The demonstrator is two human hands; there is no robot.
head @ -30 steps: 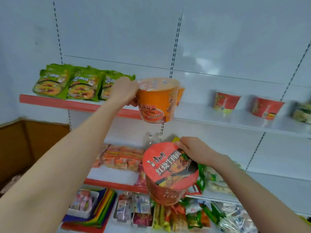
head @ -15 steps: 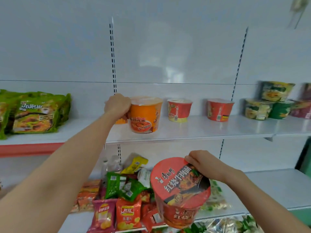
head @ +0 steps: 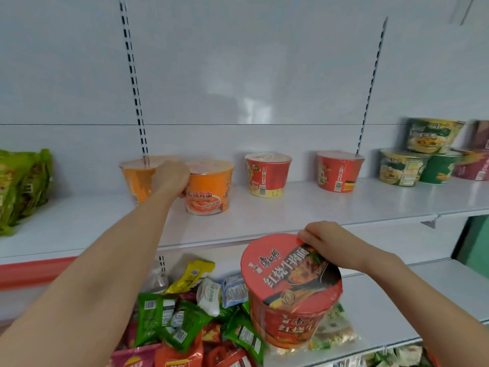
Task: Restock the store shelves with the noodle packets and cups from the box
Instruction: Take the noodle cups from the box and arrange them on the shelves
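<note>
Head cam, and here's what I got off the feed. The left arm was stretched up and forward. The left hand was at the upper shelf, fingers curled round the left side of an orange cup that stood upright on the shelf. The right arm was bent, lower and closer in. The right hand gripped the far rim of a big red cup, knuckles up, fingers hooked over the lid edge. So each hand had hold of its own cup, well apart, left high and right low.

Stuff I couldn't make out: the left thumb was behind the hand, so no idea how far it wrapped. A second orange cup sat just left of that hand, partly covered by it and pretty blurry. Further left, some green noodle packets were cut off by the frame edge.

The red cup was tilted with its top toward me. The lid was red with a dark band, white Chinese lettering and a noodle picture, and the sides were red too. It hung in the air under the right hand, above a heap of snack packets on the lower shelf. Right of the left hand stood a red-and-yellow cup.
</note>
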